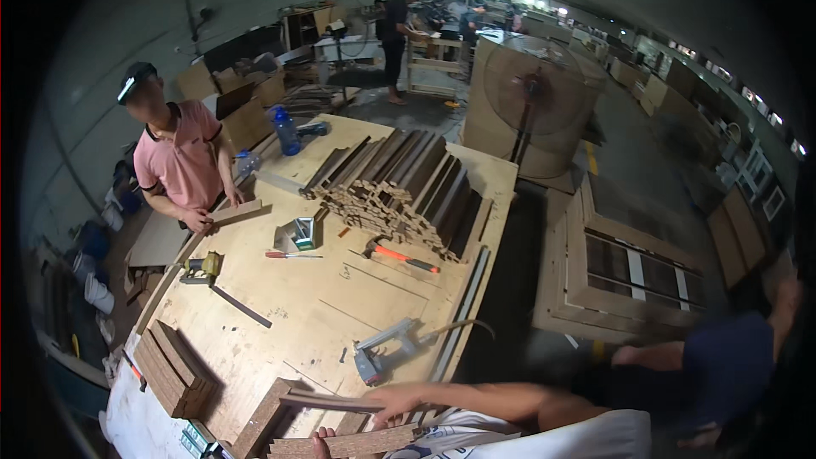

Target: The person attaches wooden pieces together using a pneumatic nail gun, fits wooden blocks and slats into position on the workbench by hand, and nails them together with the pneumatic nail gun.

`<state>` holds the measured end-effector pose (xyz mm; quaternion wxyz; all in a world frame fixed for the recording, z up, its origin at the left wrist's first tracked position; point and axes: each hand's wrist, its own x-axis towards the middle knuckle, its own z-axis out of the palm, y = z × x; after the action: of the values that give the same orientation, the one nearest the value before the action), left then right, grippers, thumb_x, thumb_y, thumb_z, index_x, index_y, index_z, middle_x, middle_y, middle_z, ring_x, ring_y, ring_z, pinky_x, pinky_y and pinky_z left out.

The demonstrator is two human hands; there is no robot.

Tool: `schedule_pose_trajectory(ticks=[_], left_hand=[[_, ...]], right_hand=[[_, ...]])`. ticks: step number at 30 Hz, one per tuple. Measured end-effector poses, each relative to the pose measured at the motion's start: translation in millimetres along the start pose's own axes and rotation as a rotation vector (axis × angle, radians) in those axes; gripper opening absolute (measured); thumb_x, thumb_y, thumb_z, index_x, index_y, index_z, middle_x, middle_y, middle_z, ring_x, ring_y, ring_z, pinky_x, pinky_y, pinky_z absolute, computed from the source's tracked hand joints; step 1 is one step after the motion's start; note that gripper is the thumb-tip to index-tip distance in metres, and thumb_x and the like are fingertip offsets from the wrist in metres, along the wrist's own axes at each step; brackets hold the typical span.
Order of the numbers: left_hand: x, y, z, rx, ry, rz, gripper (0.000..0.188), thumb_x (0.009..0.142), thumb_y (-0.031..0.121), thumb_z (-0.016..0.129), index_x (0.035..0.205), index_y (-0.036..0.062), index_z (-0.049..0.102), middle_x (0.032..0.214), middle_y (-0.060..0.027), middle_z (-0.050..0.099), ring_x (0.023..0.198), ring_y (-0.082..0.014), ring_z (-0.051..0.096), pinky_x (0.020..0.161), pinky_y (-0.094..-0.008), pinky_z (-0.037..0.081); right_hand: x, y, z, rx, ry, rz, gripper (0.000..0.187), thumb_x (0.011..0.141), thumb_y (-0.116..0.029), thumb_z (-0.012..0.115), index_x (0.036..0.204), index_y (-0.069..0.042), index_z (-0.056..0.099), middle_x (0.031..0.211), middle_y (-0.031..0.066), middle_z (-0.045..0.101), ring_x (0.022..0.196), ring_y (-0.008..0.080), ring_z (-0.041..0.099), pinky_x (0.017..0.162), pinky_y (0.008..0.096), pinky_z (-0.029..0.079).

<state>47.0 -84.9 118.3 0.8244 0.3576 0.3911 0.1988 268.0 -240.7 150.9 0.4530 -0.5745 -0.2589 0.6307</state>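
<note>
Left grip (321, 445): clasping board (370, 441) | right grip (394, 401): holding strip (333, 402) | tabletop (297, 336): handwritten marks (344, 272)

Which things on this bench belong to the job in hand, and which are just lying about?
Likely in the job:
wood strip, held in the left hand
wood pieces meeting at a corner, right hand at one end
nail gun, nearby
strip pile, perhaps stock

Apparently just lying about:
hammer
screwdriver
blue bottle, upright
</note>
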Motion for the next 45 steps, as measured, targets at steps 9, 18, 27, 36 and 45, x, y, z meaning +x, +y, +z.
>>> schedule_pose_trajectory(ticks=[9,18,27,36,45], left_hand=[[17.0,-26.2,-0.9,-0.331,0.213,0.158,0.050,0.092,0.025,0.071,0.134,0.0032,0.054,0.137,-0.0167,0.056,0.128,-0.0290,0.052,0.105,-0.0396,0.048],[-3.4,-18.0,54.9,-0.490,0.452,0.202,0.055,0.089,0.012,0.073,0.132,-0.0089,0.047,0.132,-0.0232,0.056,0.124,-0.0330,0.056,0.110,-0.0411,0.045],[-5.4,-30.0,40.1,-0.539,0.524,0.243,0.049,0.091,0.012,0.070,0.130,-0.0076,0.048,0.122,-0.0207,0.063,0.112,-0.0294,0.063,0.101,-0.0401,0.051],[13.6,-19.8,27.9,-0.482,0.430,0.224,0.037,0.091,0.020,0.072,0.119,-0.0040,0.065,0.117,-0.0126,0.069,0.116,-0.0214,0.062,0.097,-0.0321,0.048],[34.5,-27.8,20.7,-0.602,0.435,0.208,0.043,0.085,0.012,0.078,0.120,-0.0043,0.061,0.114,-0.0134,0.068,0.107,-0.0237,0.066,0.091,-0.0341,0.055]], right_hand=[[52.2,29.6,-205.7,-0.817,0.620,-0.100,0.054,0.082,-0.029,0.072,0.121,0.004,0.055,0.112,0.0277,0.063,0.107,0.0413,0.061,0.091,0.0458,0.049],[77.0,56.5,-281.3,-1.256,0.830,0.092,0.049,0.096,-0.032,0.060,0.128,0.004,0.053,0.129,0.0217,0.052,0.123,0.0357,0.048,0.100,0.0474,0.040],[78.4,47.7,-271.3,-1.232,0.844,0.172,0.054,0.092,-0.031,0.064,0.133,0.001,0.050,0.128,0.0201,0.050,0.126,0.0355,0.044,0.104,0.0500,0.037],[54.7,-52.6,-30.7,-0.703,0.006,-0.306,0.083,0.081,-0.040,0.077,0.142,0.004,0.042,0.137,0.0259,0.052,0.127,0.0347,0.053,0.105,0.0412,0.044],[73.9,-38.5,59.0,-1.136,-0.058,-0.220,0.056,0.075,-0.025,0.073,0.118,0.003,0.053,0.107,0.0278,0.062,0.100,0.0457,0.061,0.086,0.0493,0.049]])
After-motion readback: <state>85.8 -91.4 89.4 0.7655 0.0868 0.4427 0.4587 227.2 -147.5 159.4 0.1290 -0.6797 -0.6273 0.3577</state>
